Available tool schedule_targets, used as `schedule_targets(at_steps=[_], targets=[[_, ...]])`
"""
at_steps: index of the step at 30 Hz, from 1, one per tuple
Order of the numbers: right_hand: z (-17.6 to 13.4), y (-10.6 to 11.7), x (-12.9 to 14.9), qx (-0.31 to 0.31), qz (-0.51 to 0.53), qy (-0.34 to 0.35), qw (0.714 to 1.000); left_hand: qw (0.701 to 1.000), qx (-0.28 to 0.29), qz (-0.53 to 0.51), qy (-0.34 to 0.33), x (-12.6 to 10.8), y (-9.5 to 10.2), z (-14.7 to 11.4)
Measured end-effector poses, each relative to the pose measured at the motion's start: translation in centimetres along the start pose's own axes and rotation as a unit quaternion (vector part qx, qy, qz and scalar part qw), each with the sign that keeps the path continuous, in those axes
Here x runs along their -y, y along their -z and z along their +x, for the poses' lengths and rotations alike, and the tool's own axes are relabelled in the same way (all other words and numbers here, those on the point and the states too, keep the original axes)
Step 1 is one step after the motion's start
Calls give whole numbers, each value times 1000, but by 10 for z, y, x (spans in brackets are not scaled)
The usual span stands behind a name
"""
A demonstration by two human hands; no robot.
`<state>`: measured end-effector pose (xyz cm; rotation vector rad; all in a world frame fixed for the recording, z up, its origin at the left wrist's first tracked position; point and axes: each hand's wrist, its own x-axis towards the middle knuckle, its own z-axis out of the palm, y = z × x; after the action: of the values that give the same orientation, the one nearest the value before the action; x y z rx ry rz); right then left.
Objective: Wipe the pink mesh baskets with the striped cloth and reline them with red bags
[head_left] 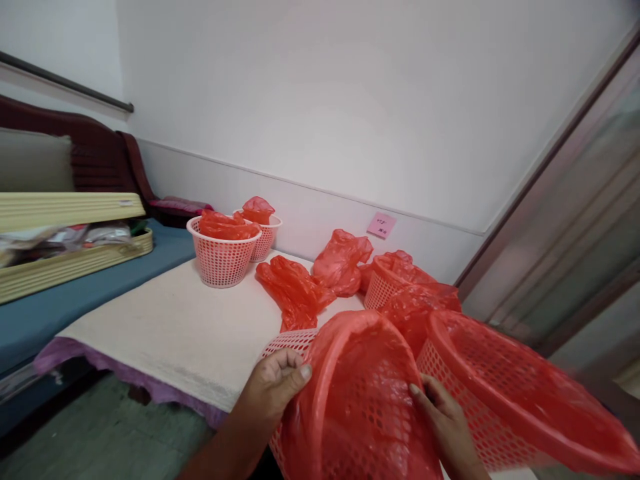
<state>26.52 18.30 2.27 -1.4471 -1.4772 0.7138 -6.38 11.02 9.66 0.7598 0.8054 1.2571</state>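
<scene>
A perforated plastic basket (293,340) tilts toward me at the front edge of the white surface. A thin red plastic bag (367,393) lines it and is folded over its rim. My left hand (277,387) pinches the bag at the left side of the rim, thumb on top. At the right side, my right hand (443,417) grips the bag and rim between thumb and fingers. Close by on the right is another basket (490,400) with a red bag stretched over its rim.
Two pinkish-white baskets (223,260) with red bags inside stand at the back left. Crumpled red bags (295,287) lie mid-surface, and another lined basket (383,290) stands behind. A pink note (381,225) is on the wall. Left is a half-open yellow case (75,267) on a bed.
</scene>
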Motion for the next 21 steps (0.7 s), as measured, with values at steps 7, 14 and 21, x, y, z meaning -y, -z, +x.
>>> schedule_targets(at_steps=[7,14,21], targets=[[0,-2,0,0,-19,10,1000,997,22,-69,20,-14,7,0],[3,-5,3,6,-5,11,1000,992,9,-126,-13,-22,-5,3],[5,-8,3,-12,-12,-8,1000,991,-88,-98,-8,-4,14,12]])
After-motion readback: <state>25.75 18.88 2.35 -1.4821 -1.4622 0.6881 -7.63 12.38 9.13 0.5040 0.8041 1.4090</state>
